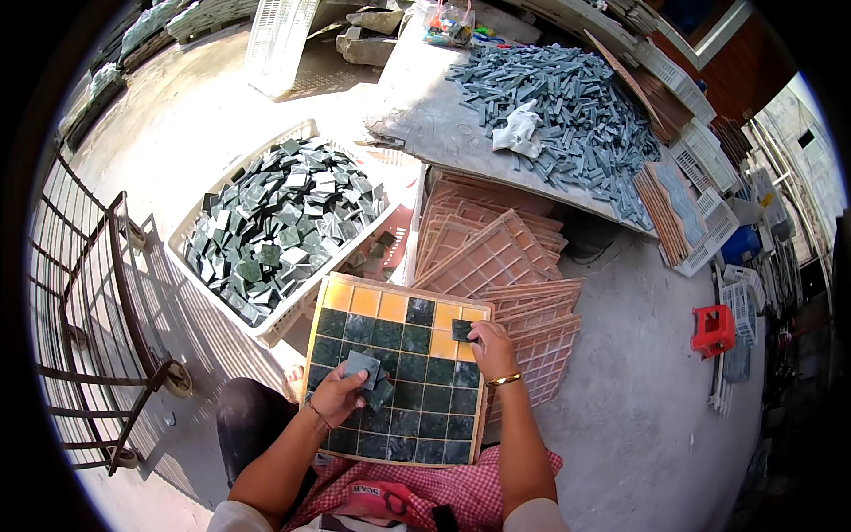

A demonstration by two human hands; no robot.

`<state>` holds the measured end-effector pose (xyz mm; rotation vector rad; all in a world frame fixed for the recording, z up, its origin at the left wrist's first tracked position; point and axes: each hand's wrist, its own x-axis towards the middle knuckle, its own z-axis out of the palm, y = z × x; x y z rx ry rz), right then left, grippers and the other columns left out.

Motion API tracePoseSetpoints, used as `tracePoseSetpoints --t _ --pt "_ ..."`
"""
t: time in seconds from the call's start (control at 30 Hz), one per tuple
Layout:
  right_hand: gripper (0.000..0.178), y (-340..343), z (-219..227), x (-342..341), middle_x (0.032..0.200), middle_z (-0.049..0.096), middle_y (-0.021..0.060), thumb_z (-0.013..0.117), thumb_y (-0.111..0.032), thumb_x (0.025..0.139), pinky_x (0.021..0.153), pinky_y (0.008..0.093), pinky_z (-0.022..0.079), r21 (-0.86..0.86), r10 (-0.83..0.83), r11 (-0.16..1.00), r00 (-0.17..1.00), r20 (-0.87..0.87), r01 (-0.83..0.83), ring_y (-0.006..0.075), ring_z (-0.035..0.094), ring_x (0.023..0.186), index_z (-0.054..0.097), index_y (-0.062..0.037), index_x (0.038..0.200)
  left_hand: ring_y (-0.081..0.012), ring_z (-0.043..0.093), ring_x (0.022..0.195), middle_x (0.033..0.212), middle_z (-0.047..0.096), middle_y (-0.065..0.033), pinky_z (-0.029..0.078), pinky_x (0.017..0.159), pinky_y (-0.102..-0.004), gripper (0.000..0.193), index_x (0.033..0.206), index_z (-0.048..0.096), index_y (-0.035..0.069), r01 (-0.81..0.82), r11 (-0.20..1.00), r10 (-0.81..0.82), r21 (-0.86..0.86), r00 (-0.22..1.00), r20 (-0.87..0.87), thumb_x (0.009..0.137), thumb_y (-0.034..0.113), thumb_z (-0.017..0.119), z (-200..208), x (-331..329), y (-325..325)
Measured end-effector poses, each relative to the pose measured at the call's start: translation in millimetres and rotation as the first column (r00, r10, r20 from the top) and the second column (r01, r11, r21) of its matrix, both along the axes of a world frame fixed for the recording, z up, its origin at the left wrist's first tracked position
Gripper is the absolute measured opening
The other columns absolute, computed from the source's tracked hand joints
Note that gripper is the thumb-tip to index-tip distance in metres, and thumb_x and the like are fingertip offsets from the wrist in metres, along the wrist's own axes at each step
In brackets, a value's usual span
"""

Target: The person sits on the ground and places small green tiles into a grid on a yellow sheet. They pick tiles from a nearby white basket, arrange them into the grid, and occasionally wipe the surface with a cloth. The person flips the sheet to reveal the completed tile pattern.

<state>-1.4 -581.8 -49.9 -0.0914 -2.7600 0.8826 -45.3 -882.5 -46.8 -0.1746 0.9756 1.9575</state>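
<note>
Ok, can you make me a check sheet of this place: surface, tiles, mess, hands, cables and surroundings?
Surface: grid board, some orange slots bare.
Tiles: dark green tiles in the board, more in a white crate.
Mess: grey strips and a white glove on the table.
Hands: left hand holds several tiles; right hand pinches one over the board.
Cables: nothing seen clearly.
Surroundings: metal cart, red stool.

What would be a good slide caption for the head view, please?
Right hand holding a dark tile at a partly filled grid tray, left hand holding more tiles.
</note>
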Motion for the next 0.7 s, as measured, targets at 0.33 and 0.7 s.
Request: tracePoseSetpoints --t 0.33,0.7 --pt "0.05 -1 8 -4 0.108 0.053 0.0141 0.067 -0.002 0.062 0.087 0.0383 0.041 0.08 -0.008 0.997 0.992 0.123 -0.002 0.0328 0.048 0.102 0.051 -0.006 0.109 -0.0175 0.059 0.094 0.111 0.057 -0.0107 0.052 0.075 -0.0297 0.029 0.114 0.048 0.009 0.03 0.985 -0.053 0.171 0.99 0.133 0.087 0.018 0.052 -2 0 5" --pt "0.04 -58 56 13 0.076 0.059 0.0091 0.072 -0.014 0.066 0.056 0.0275 0.047 -0.042 0.17 0.985 0.982 0.085 -0.167 0.016 0.056 0.058 0.057 -0.0041 0.102 -0.0252 0.054 0.105 0.116 0.051 -0.0115 0.047 0.087 -0.042 0.029 0.117 0.043 0.008 -0.151 0.969 0.107 0.196 0.97 0.219 0.089 0.014 0.048 -6 14 17"
